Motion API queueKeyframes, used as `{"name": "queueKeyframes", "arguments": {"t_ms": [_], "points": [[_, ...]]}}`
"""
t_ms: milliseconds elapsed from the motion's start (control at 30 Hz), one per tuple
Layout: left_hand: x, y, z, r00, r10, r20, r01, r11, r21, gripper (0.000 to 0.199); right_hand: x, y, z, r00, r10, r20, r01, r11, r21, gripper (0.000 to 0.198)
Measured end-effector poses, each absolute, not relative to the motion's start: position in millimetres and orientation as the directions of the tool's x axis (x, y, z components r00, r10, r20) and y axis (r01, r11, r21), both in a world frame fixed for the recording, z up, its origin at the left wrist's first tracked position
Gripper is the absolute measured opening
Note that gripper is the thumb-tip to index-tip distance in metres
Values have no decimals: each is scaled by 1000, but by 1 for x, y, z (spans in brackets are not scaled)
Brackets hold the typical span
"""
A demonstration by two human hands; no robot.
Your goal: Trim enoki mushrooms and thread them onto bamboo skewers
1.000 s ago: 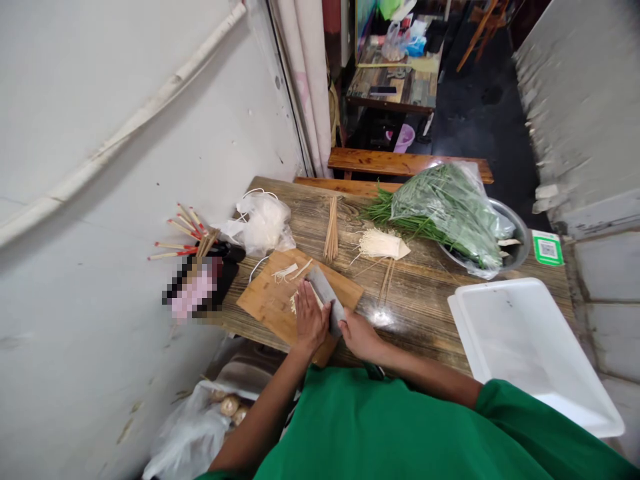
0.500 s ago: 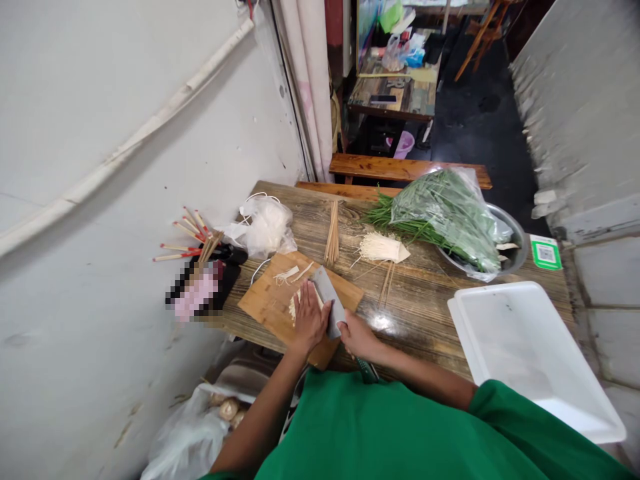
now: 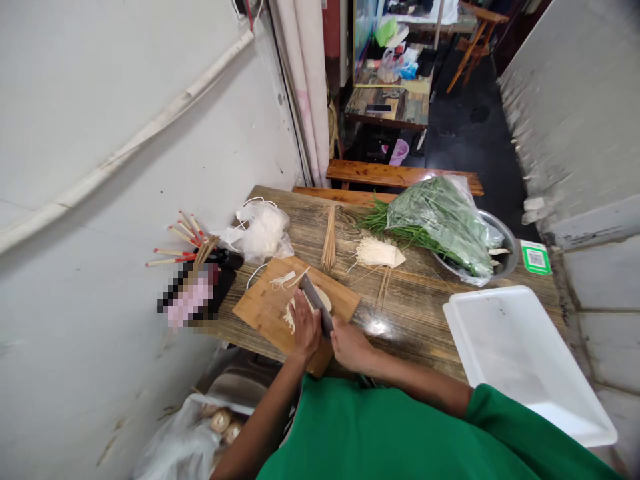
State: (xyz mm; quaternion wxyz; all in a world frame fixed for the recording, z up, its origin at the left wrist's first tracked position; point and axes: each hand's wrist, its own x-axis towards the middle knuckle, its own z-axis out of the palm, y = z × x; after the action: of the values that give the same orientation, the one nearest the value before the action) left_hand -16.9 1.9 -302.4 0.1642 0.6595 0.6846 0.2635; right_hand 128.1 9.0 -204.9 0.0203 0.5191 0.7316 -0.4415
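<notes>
On the wooden cutting board (image 3: 257,300), my left hand (image 3: 306,330) holds down a bunch of enoki mushrooms (image 3: 289,316), mostly hidden under the fingers. My right hand (image 3: 352,345) is closed round the handle of a cleaver (image 3: 317,304). Its blade stands on edge across the bunch, close beside my left fingers. A pale, rounded piece of the enoki base (image 3: 326,298) shows on the blade's right side. Loose enoki strands (image 3: 283,280) lie toward the board's far edge.
Beyond the board lie bamboo skewers (image 3: 329,239) and another enoki bunch (image 3: 379,253). Bagged green vegetables (image 3: 430,217) rest on a metal bowl (image 3: 511,250). A white plastic tray (image 3: 520,347) is at right, a clear plastic bag (image 3: 263,230) at left, near the wall.
The cleaver has turned from showing its flat side to standing more on edge. The pale base piece has come into sight right of the blade. My view has shifted slightly.
</notes>
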Motion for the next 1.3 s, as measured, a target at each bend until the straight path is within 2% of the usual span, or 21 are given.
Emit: {"name": "queueKeyframes", "arguments": {"t_ms": [233,433,600,700,933,1067,1200,1300], "points": [[-15,1,-301,-191,969,157,732,34,680,53,108,14,-171,-527,684,-504,787,168,-594,32],[-19,9,-296,-189,966,178,675,-4,738,57,104,16,-167,-505,690,-518,791,131,-598,35],[-15,14,-292,-139,979,151,643,-27,766,56,118,18,-178,-470,738,-484,755,52,-654,26],[-14,16,-292,-82,988,134,627,-53,777,63,128,23,-185,-453,745,-489,717,-21,-696,21],[-21,18,-288,-29,992,126,610,-82,788,72,135,41,-199,-478,672,-565,594,-226,-772,19],[-25,18,-289,55,992,111,628,-121,769,80,140,48,-208,-474,650,-593,520,-337,-785,18],[-31,17,-293,159,980,119,652,-195,733,83,149,52,-214,-483,637,-600,465,-394,-793,15],[-33,16,-295,192,973,129,680,-226,698,94,154,54,-214,-497,625,-602,442,-414,-796,14]]}}
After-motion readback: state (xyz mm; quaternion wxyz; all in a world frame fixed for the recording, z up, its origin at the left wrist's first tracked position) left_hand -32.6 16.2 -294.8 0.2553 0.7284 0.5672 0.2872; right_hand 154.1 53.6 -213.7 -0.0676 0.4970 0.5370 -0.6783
